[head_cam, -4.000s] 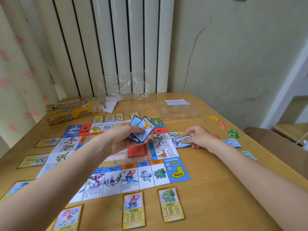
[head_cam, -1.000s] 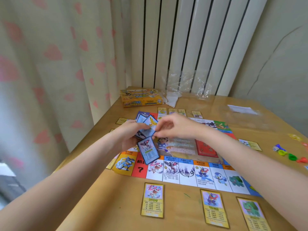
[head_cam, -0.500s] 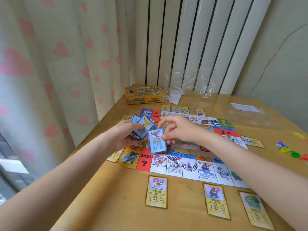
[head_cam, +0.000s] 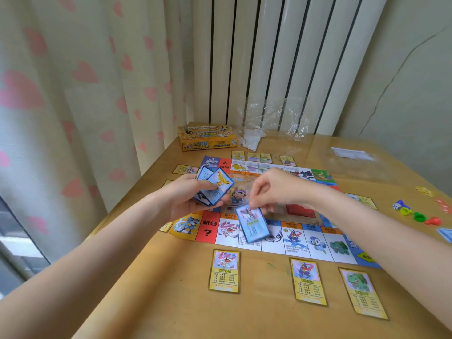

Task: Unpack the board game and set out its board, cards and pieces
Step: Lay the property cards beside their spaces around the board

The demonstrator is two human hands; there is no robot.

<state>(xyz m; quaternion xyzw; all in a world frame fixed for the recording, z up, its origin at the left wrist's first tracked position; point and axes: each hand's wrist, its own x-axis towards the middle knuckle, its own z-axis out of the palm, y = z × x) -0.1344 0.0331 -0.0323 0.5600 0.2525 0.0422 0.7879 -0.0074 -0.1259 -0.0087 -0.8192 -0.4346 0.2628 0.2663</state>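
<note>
Left hand (head_cam: 188, 200) grasps a fanned stack of blue cards (head_cam: 212, 189) above the board's left side. Right hand (head_cam: 274, 189) pinches 1 blue-bordered card (head_cam: 253, 223) by its far edge; the card hangs tilted over the board's near row, blurred. Board (head_cam: 305, 243) lies flat on the wooden table (head_cam: 171, 302). 3 yellow-bordered cards lie face up just near of the board: 1 at left (head_cam: 224, 271), 1 in the middle (head_cam: 308, 281), 1 at right (head_cam: 363, 292). More yellow-bordered cards (head_cam: 252, 157) line the far edge. Coloured pieces (head_cam: 415, 214) and a die (head_cam: 396, 205) sit well right of the board. Game box (head_cam: 208, 138) rests at the far left corner, clear plastic wrap (head_cam: 274, 118) beside it.
</note>
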